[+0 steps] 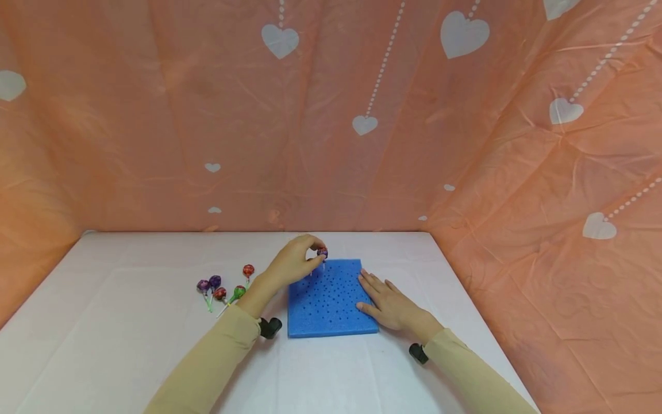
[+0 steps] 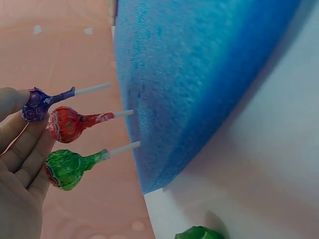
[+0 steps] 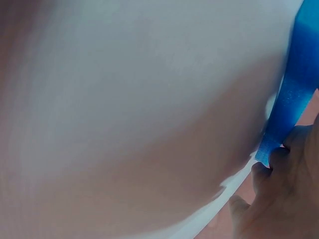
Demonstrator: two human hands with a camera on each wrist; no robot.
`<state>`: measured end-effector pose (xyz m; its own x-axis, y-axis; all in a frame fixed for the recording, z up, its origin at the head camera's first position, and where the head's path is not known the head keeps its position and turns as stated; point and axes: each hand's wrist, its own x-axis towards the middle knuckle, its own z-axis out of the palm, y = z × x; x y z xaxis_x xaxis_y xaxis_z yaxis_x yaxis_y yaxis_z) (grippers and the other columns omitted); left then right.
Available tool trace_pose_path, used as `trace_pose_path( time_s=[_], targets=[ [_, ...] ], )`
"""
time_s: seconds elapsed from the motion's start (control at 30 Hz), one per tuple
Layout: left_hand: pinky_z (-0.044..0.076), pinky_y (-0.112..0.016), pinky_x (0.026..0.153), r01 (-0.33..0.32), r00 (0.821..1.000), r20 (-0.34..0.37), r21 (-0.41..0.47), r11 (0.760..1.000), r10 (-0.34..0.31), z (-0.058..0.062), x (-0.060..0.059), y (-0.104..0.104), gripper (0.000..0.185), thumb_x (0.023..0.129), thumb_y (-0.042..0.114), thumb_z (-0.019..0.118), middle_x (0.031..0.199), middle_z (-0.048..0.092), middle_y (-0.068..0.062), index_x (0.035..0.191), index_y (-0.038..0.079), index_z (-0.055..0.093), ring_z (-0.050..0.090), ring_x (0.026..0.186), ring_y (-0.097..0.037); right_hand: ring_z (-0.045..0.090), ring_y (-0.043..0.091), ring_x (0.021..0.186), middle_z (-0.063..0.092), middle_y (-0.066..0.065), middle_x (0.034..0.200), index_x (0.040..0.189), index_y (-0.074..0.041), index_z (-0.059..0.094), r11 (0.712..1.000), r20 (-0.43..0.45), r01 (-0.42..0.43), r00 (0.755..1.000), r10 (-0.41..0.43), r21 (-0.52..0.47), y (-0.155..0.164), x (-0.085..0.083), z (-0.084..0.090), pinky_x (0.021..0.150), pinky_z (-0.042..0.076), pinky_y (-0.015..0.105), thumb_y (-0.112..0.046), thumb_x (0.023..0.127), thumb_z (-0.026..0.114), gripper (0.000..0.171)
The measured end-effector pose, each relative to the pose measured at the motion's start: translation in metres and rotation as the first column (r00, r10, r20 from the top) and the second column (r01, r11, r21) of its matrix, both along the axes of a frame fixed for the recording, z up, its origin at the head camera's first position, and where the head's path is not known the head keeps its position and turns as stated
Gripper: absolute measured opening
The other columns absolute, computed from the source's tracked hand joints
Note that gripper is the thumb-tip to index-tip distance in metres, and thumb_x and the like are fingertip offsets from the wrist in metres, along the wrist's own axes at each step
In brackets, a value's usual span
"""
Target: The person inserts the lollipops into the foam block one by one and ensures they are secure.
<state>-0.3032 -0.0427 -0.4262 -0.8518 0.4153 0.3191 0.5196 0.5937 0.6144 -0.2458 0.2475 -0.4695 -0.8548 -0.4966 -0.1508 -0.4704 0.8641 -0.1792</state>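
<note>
Loose wrapped lollipops [image 1: 222,287] lie on the white surface [image 1: 129,322], left of the foam. The left hand [image 1: 295,261] pinches a purple-wrapped lollipop [image 2: 37,104] by its head, stick aimed at the far edge of the blue perforated foam block [image 1: 331,296]. The right hand [image 1: 390,305] lies flat with straight fingers on the block's right edge, probably to steady it. Only the left wrist view shows a red lollipop [image 2: 67,124] and a green lollipop [image 2: 65,168] already standing in the foam.

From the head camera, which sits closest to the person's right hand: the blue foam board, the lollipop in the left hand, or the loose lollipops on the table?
From the right hand:
1. Blue foam board, touched along its right edge.
2. Held lollipop, at the board's far edge, pinched by the left hand.
3. Loose lollipops, far left on the table.
</note>
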Motion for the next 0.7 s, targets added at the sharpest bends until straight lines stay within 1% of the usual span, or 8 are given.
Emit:
trace_pose_path(
  time_s=[0.2,0.47,0.7],
  targets=[
    [0.055,-0.045,0.1,0.008,1.0,0.009,-0.03,1.0,-0.008,-0.0047,-0.0032,0.0013,0.021,0.1,0.021,0.071,0.119,0.07,-0.008,0.118,0.01,0.071,0.064,0.117,-0.026,0.017,0.034,0.159,0.012,0.011,0.174,0.166,-0.006,0.017,1.0,-0.004,-0.003,1.0,0.003,0.005,-0.0003,0.0001,0.0005,0.126,0.017,0.058,-0.054,0.109,0.042,0.078],
    [0.056,-0.043,0.099,0.009,1.0,0.019,-0.054,0.998,-0.008,-0.0066,-0.0022,0.004,0.023,0.101,0.022,0.07,0.119,0.07,-0.008,0.119,0.009,0.071,0.065,0.116,-0.026,0.016,0.032,0.159,0.01,0.01,0.174,0.167,-0.009,0.015,1.0,0.008,0.008,1.0,-0.008,0.009,-0.001,-0.0006,-0.0001,0.127,0.015,0.058,-0.055,0.109,0.041,0.079],
    [0.056,-0.043,0.098,0.026,1.0,-0.009,-0.08,0.996,-0.026,-0.0089,-0.0022,0.0057,0.022,0.1,0.022,0.071,0.118,0.071,-0.009,0.118,0.008,0.071,0.066,0.114,-0.026,0.016,0.033,0.159,0.011,0.01,0.174,0.166,-0.008,0.017,1.0,0.003,0.003,1.0,-0.003,0.001,-0.0008,-0.0005,-0.0011,0.126,0.016,0.058,-0.056,0.108,0.041,0.079]
  ],
)
